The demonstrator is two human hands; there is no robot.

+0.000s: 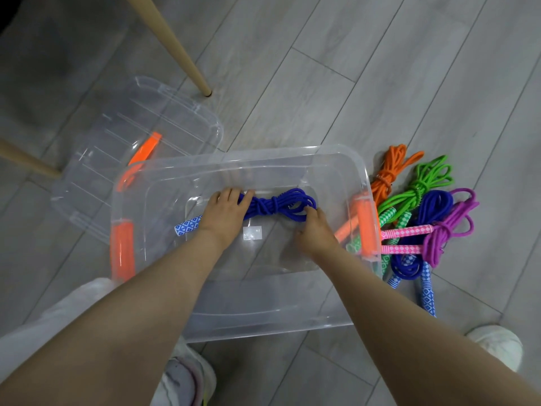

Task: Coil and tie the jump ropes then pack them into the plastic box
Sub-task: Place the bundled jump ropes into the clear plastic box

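Note:
A clear plastic box [336, 159] with orange latches sits on the floor before me. Inside it lies a coiled, tied blue jump rope [278, 206] with blue-and-white patterned handles [187, 225]. My left hand [225, 215] grips the rope's handle end. My right hand [316, 230] holds the loop end with curled fingers. Beside the box on the right lie tied ropes: orange [392, 171], green [421, 186], purple with pink handles [450, 230], and another blue one [415, 259].
The clear lid [140, 127] lies on the grey plank floor behind the box at left. Two wooden furniture legs [175, 51] stand nearby. My shoes [497, 344] and light trouser leg are at the bottom.

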